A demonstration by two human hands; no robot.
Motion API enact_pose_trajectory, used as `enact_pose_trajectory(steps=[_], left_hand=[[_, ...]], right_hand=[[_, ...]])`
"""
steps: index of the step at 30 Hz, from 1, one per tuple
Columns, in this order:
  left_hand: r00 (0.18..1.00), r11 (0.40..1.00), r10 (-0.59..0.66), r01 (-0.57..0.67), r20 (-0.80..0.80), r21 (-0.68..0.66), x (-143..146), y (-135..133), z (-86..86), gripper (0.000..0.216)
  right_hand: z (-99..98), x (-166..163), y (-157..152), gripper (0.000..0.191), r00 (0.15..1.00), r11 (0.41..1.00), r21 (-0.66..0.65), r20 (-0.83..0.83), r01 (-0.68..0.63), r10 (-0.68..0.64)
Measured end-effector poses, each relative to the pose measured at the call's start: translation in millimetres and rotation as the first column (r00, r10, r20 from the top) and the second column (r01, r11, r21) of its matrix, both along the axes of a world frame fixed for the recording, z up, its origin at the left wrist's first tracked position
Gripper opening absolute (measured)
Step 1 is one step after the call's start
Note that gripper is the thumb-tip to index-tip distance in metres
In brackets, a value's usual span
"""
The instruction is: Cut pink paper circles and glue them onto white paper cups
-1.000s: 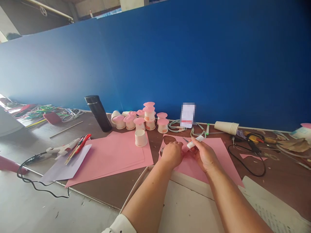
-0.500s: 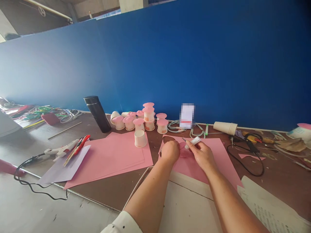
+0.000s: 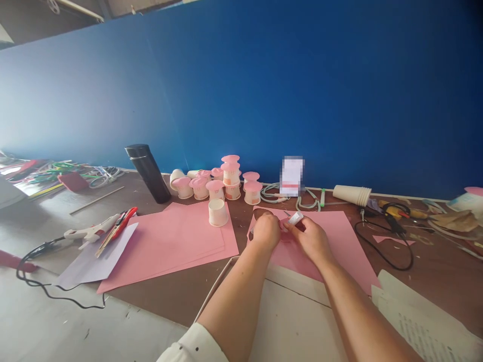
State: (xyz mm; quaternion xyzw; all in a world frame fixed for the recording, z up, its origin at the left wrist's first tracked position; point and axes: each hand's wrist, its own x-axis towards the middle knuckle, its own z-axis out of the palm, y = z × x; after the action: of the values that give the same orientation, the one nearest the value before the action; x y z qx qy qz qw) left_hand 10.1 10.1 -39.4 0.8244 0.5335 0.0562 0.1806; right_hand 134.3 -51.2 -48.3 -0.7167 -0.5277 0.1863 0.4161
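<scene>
My left hand is closed in a fist over a pink sheet. A dark, round-edged thing shows just beyond its knuckles; what the fingers hold is hidden. Facing it, my right hand grips a small white tube, with a thin dark pointed tip sticking out beside it. Between the two hands a small pink paper piece is partly visible. To the left, a white paper cup stands upside down on a stack of pink sheets.
Several paper cups with pink discs stand along the blue partition. A black flask, a glue gun and a red cutter lie or stand left. Nested cups and a black cable are at right.
My right hand has lowered slightly toward my left hand, and the white tube has moved left and tilted a little. The whole view has shifted slightly with the head.
</scene>
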Motion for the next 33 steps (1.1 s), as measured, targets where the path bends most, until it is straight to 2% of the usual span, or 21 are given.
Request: enact_pose_trajectory(steps=[11,17,24,33], left_hand=[[1.0,0.995,-0.006,0.005,-0.015,-0.095,-1.2,2.8,3.8,0.032],[0.994,0.997,-0.013,0.004,-0.112,-0.078,-0.8,1.8,6.0,0.037],[0.994,0.996,-0.012,0.002,-0.108,-0.09,-1.7,-0.3,8.4,0.039],[0.996,0.992,-0.003,-0.009,-0.089,-0.127,1.1,2.5,8.3,0.037]], right_hand=[[-3.2,-3.8,5.3,0.02,0.998,0.999,-0.033,0.057,-0.015,0.017],[-1.7,-5.2,4.4,0.019,0.99,0.996,-0.093,0.136,-0.012,0.024],[-0.8,-4.0,6.2,0.018,0.969,0.994,-0.106,0.24,-0.034,0.059],[6.0,-3.0,6.3,0.011,0.943,0.981,-0.19,0.316,-0.045,0.105]])
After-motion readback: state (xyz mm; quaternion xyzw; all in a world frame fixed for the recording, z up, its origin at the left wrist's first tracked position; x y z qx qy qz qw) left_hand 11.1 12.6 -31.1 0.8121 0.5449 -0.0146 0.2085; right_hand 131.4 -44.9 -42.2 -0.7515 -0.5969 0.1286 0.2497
